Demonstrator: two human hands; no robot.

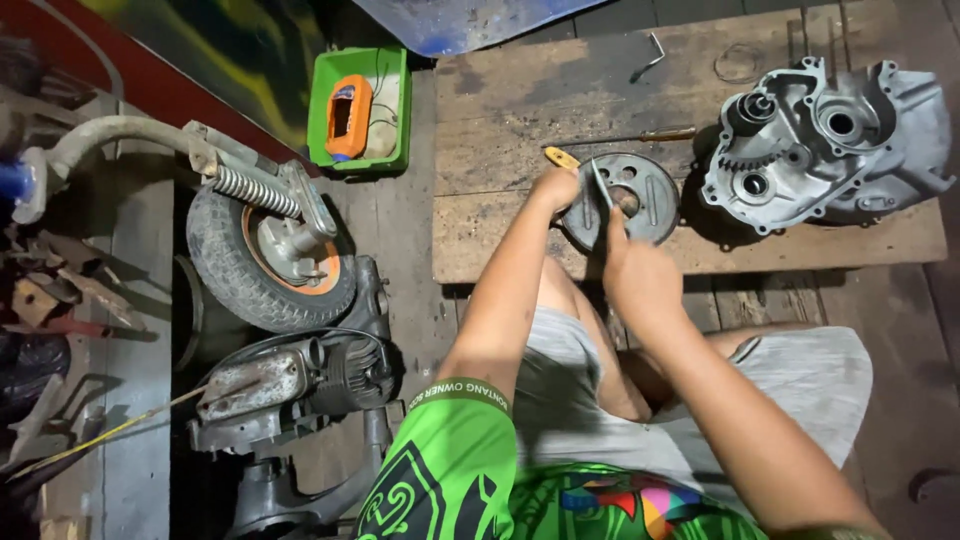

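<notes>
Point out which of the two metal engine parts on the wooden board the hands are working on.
The round flat disc plate at the board's near edge. The left hand steadies its rim and the right hand holds a thin tool against it; the bigger, irregular engine casing sits untouched at right.

Round grey metal plate (640,200) on board

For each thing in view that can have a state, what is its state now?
Round metal plate: flat on the wooden board, held by both hands.
Left hand: on the plate's left edge, by a yellow-handled tool.
Right hand: shut on a thin metal tool.
Engine case: open, lying on the board.
Wheel: leaning, off the ground.
Green tray: holds an orange device.
</notes>
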